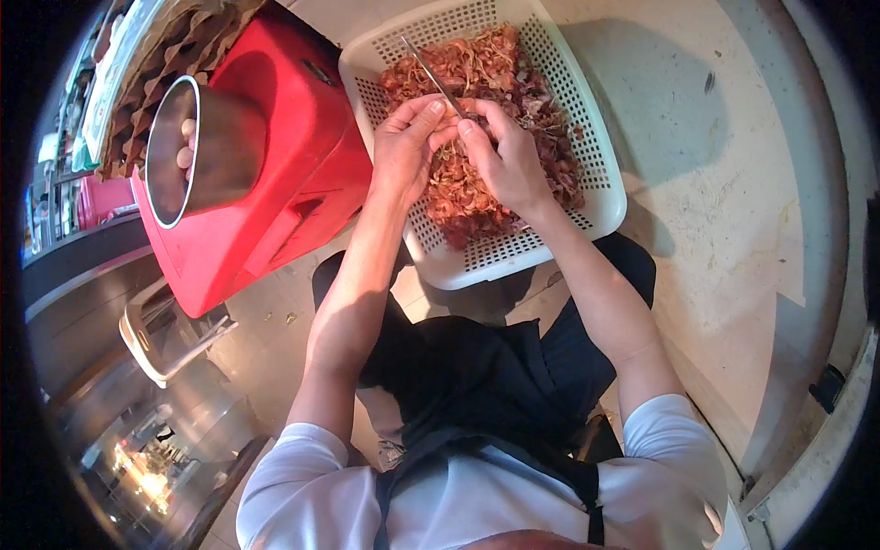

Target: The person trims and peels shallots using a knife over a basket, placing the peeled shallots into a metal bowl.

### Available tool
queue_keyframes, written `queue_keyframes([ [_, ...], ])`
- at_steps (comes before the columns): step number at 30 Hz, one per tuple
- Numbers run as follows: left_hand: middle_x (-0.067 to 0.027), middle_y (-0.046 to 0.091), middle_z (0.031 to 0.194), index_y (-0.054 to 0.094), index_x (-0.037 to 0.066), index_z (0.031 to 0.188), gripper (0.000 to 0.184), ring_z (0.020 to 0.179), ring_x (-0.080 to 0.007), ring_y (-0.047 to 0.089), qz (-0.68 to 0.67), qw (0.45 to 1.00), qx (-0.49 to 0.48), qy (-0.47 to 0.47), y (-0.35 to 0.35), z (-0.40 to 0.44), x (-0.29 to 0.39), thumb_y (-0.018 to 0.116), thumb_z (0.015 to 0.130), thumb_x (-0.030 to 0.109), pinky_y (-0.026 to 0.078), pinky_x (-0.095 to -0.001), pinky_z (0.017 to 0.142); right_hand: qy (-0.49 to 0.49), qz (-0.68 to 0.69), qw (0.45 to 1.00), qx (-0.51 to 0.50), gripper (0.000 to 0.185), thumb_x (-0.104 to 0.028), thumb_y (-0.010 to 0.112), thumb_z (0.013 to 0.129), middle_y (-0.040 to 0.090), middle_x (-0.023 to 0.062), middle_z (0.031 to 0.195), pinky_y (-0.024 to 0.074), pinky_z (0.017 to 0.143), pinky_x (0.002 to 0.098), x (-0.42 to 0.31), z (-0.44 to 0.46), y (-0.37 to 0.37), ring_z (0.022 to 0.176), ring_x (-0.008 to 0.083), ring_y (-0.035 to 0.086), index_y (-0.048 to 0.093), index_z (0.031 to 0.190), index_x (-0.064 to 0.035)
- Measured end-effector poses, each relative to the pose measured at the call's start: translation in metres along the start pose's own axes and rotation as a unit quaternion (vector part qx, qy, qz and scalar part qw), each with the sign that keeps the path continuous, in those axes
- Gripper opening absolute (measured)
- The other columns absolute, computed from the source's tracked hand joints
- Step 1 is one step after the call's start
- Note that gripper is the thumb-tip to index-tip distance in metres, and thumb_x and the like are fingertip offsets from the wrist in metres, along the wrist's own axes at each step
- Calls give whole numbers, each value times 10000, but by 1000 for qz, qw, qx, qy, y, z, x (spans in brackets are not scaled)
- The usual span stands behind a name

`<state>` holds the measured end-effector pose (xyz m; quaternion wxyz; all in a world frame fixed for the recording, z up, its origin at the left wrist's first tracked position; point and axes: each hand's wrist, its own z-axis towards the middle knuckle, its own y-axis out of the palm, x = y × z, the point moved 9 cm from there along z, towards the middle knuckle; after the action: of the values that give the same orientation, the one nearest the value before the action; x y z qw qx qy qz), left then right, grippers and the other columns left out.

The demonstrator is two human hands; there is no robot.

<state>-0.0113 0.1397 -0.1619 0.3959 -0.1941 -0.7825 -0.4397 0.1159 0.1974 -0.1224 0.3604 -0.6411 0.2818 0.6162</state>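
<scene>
A white perforated basket (602,174) stands before my knees, holding a heap of reddish-brown shredded pieces (477,197) that look like meat or peelings. Over the heap, my left hand (408,142) pinches a small pale orange piece (449,117) between thumb and fingers. My right hand (509,160) is closed close beside it, its thumb and forefinger on a thin metal blade (429,70) that points up and to the left. The blade's handle is hidden in my right hand.
A red plastic box (302,165) stands left of the basket, bearing a metal pot (225,147) with several round, egg-like items inside. Egg trays (151,87) are stacked behind the pot. A pale wall (733,211) rises at the right.
</scene>
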Motion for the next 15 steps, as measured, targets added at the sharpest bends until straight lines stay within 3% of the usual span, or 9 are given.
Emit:
queue_keyframes([
  [4, -130, 675, 971, 627, -51, 1060, 155, 862, -197, 667, 18, 999, -10, 36, 3, 0, 5, 583, 929, 19, 582, -300, 751, 5, 6, 1000, -11, 286, -221, 546, 945, 541, 57, 593, 411, 491, 312, -2, -1, 0, 526, 120, 523, 573, 1133, -8],
  [7, -135, 684, 968, 632, -53, 1056, 159, 858, -192, 674, 72, 995, 5, 70, 5, -3, 11, 600, 919, 21, 584, -304, 760, 70, 77, 994, -41, 288, -226, 540, 950, 541, 37, 597, 402, 479, 287, 5, -2, 4, 525, 93, 511, 572, 1137, -9],
  [15, -138, 693, 980, 628, -61, 1088, 199, 874, -176, 674, 181, 976, -16, 122, 17, -9, 18, 616, 915, 37, 575, -303, 783, 129, 169, 974, -74, 293, -223, 517, 971, 542, 5, 622, 381, 456, 244, 11, -3, 1, 511, 64, 468, 535, 1168, -8],
])
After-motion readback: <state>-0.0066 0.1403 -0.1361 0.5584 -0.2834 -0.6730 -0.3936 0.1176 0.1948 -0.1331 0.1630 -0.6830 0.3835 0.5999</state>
